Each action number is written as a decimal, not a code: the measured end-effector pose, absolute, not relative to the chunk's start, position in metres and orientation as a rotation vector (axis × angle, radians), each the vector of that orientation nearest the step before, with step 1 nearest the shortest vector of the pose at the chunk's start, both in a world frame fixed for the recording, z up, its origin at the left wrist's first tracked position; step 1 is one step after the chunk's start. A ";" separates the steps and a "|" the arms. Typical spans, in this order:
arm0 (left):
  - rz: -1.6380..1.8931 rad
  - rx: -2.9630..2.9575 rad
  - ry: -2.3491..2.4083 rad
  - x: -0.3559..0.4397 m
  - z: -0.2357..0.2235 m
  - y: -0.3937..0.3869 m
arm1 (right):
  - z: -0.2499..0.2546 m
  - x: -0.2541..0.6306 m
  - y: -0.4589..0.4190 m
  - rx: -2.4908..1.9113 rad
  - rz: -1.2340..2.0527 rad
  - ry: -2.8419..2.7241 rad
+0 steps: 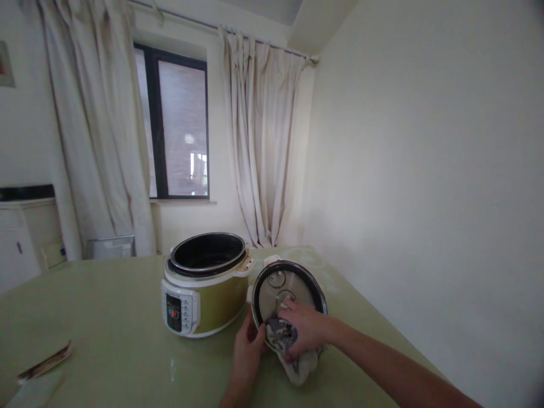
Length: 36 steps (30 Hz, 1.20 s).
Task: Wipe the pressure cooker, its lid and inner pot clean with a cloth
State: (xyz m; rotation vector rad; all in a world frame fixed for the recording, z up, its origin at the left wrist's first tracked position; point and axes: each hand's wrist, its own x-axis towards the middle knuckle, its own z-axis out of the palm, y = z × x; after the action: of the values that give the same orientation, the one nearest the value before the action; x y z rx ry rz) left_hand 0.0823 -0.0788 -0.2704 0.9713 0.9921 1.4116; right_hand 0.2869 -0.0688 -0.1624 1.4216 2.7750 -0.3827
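Observation:
A round pressure cooker lid (259, 294) is tilted on the table, its metal underside and black seal facing me. My left hand (249, 343) grips the lid's lower left rim, thumb on the near side and fingers behind. Against the lid's inner face, my right hand (304, 326) presses a bunched grey and white cloth (280, 335), part of which hangs below the rim. Just left of the lid stands the electric pressure cooker (221, 300), uncovered, with a dark inner pot (208, 252) and a control panel (181, 313) on its front.
The glossy green table (119, 317) spreads under everything. Thin brown sticks or papers (46, 362) lie at its near left. A wall (425, 170) runs along the right side. Behind are a window (182, 124) and pale curtains (266, 130); a white cabinet (25, 243) stands far left.

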 end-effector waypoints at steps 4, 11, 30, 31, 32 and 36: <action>1.423 1.015 0.987 0.081 -0.271 -0.080 | -0.161 0.275 -0.057 1.365 -0.383 2.828; 1.475 1.079 1.015 0.080 -0.268 -0.084 | -0.155 0.233 -0.047 1.754 0.009 2.890; 1.526 1.101 0.998 0.085 -0.270 -0.083 | -0.151 0.289 -0.039 2.193 0.232 2.511; 1.533 1.108 0.995 0.085 -0.270 -0.082 | -0.151 0.283 -0.038 2.264 0.216 2.498; 1.535 1.112 0.997 0.086 -0.272 -0.081 | -0.152 0.276 -0.038 2.303 0.174 2.503; 1.542 1.097 1.032 0.085 -0.278 -0.080 | -0.156 0.240 -0.046 2.033 -0.062 2.736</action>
State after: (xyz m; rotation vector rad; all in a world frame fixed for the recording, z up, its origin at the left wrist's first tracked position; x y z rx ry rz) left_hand 0.0847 -0.0796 -0.2777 1.0973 1.0324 1.5423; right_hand 0.2400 -0.0463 -0.1563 2.0330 2.7360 -0.0616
